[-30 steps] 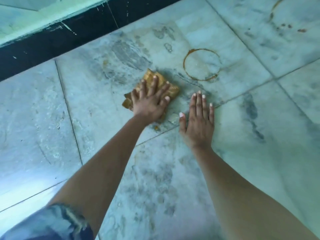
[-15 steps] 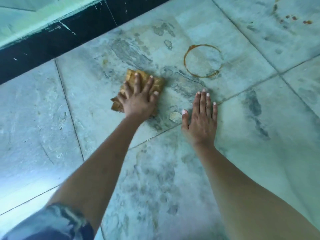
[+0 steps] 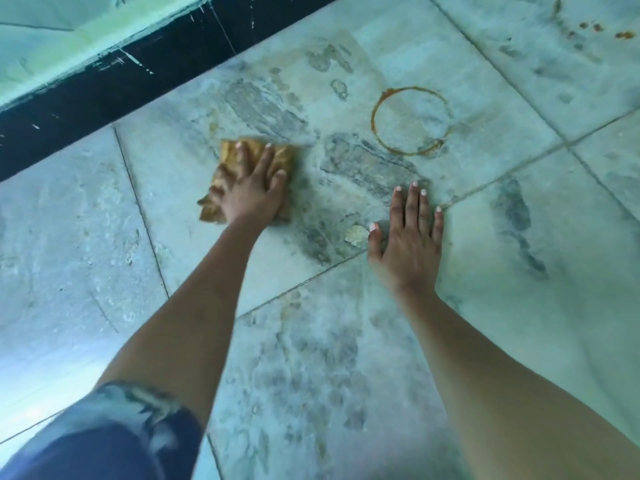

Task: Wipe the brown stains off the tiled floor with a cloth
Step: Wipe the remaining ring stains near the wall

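Looking down through the head view, a pale marbled tiled floor (image 3: pixel 346 358) was seen, crossed by thin grout lines. A crumpled mustard-brown cloth (image 3: pixel 227 159) was laid flat on the tiles at about 11 o'clock from the middle of the frame. It was pressed down by the left hand (image 3: pixel 251 190), whose fingers were spread and nearly straight across the fabric and pointed toward 12 o'clock; nothing was gripped or pinched, and the outline was slightly blurred. The right hand (image 3: pixel 408 240) was planted palm-down on bare tile at roughly 4 o'clock from the cloth, well apart from it, with its fingers straight and close together and nothing held.

A brown ring stain (image 3: pixel 374 121) was left on the same tile as the cloth, at about 2 o'clock from it and 12 o'clock from the right hand, untouched by either hand. Smaller brown spots (image 3: pixel 625 35) were scattered at the frame's far 2 o'clock corner. A black skirting band (image 3: pixel 104 98) was run along the 10 o'clock edge, and a patterned sleeve (image 3: pixel 114 424) was visible at 7 o'clock.
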